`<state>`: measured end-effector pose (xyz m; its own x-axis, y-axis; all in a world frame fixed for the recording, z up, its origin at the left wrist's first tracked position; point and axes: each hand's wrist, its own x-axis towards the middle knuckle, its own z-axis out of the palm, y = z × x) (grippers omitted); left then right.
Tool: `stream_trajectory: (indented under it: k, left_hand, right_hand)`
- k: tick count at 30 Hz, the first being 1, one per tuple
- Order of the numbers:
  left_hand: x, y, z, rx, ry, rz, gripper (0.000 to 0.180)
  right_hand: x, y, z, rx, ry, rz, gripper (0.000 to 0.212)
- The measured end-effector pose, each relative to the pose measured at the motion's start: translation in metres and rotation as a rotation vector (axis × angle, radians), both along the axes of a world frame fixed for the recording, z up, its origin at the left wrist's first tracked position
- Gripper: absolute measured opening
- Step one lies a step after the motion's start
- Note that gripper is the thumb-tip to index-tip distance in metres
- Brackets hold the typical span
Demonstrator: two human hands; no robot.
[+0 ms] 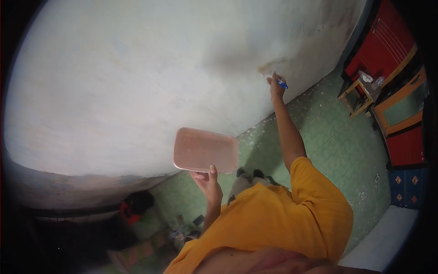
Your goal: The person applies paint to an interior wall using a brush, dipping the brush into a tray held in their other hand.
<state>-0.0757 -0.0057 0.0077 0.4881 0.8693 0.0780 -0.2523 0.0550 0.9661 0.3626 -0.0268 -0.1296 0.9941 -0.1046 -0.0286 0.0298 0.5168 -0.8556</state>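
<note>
On the left, the pale wall [114,82] is rising. The left hand [207,183] is gripping a pinkish tub [205,148] by its near edge, its long axis running crosswise, sloping slightly down rightward. Well apart, up and right, the right hand [275,83] is clasping a blue-handled tool [283,85], seemingly a brush, and is lying nearer the wall's brownish smear [274,64]; I can't tell whether the tip is touching.

Container [205,150]: smooth, translucent plastic
Blue handle [283,85]: plastic-looking, shiny
Wall [123,86]: matt, blotchy
Shirt [255,214]: matt cloth
Floor [326,139]: smooth-looking tile, speckled
</note>
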Motion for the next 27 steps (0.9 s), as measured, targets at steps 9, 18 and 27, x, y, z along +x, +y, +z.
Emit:
stream_trajectory:
  k: [9,18,27]
  left_hand:
    - [0.005,0.008,-0.007,-0.009,0.028,-0.024,0.065]
    - [0.014,0.003,-0.004,-0.036,0.025,-0.039,0.066]
    - [0.012,0.003,-0.006,-0.019,0.017,-0.02,0.062]
  right_hand:
    - [0.026,0.004,0.207,-0.098,-0.427,-0.059,0.033]
    - [0.023,0.016,0.131,0.154,-0.346,-0.102,0.034]
    - [0.032,0.006,0.085,-0.27,-0.125,-0.074,0.03]
